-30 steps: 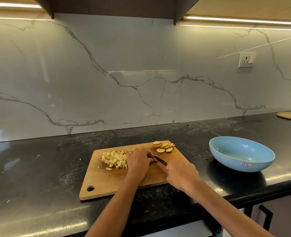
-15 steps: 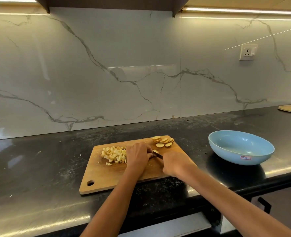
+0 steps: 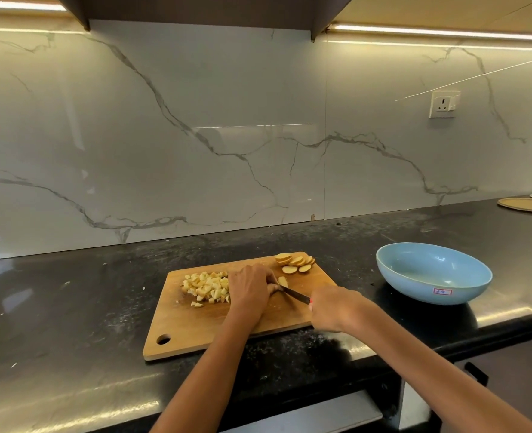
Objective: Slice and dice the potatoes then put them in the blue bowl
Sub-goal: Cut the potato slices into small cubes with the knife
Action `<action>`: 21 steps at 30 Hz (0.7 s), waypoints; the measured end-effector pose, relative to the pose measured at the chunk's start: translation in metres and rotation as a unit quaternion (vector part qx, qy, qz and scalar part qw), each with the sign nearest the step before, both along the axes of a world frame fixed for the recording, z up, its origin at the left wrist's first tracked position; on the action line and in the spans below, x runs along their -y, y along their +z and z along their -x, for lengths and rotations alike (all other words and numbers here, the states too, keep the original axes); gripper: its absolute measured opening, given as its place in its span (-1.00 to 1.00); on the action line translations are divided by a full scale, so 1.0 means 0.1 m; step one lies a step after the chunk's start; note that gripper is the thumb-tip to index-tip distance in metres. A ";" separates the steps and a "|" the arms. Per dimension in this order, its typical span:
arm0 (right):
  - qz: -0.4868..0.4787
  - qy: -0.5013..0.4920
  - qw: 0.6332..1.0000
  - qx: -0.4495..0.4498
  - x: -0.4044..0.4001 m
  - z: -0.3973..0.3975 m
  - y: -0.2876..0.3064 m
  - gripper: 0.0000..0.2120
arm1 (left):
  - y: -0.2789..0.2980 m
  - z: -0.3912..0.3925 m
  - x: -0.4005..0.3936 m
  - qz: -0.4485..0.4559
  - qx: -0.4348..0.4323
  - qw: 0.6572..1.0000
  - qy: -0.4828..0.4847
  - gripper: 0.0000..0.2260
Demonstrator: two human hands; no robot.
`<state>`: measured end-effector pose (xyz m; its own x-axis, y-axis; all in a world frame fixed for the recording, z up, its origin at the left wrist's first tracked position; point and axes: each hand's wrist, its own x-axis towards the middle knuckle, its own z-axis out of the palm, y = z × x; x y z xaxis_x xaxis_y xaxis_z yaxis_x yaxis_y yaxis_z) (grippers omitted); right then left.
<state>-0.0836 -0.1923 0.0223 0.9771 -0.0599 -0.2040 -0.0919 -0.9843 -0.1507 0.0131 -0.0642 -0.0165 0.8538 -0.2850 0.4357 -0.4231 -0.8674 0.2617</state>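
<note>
Head camera looks down on my black counter (image 3: 71, 323), where the blue bowl (image 3: 434, 273) sits to the right of the wooden cutting board (image 3: 196, 329), apart from it and holding no potato. A small white sticker (image 3: 442, 291) with red marks is on the bowl's outer wall; I cannot read it. On the board, diced potato (image 3: 206, 287) lies in a heap at the left, and round potato slices (image 3: 296, 263) overlap at the far right corner. My left hand (image 3: 249, 290) curls its grip over a potato piece (image 3: 282, 281) mid-board. My right hand (image 3: 336, 307) has its grip wrapped around the knife (image 3: 294, 295), blade pointing toward my left fingers.
</note>
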 end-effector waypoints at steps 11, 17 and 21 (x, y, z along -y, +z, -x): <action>0.036 0.039 0.999 0.003 0.20 0.11 0.08 -0.79 | -0.01 -0.02 -0.02 0.021 -0.007 0.999 -0.025 -0.79; 0.030 0.023 0.998 0.050 0.34 0.11 0.21 -0.69 | 0.00 -0.06 0.02 -0.009 -0.065 0.987 -0.147 -0.60; 0.019 0.000 0.999 0.044 0.35 0.04 0.16 -0.71 | 0.02 -0.06 0.02 -0.009 -0.076 0.984 -0.159 -0.65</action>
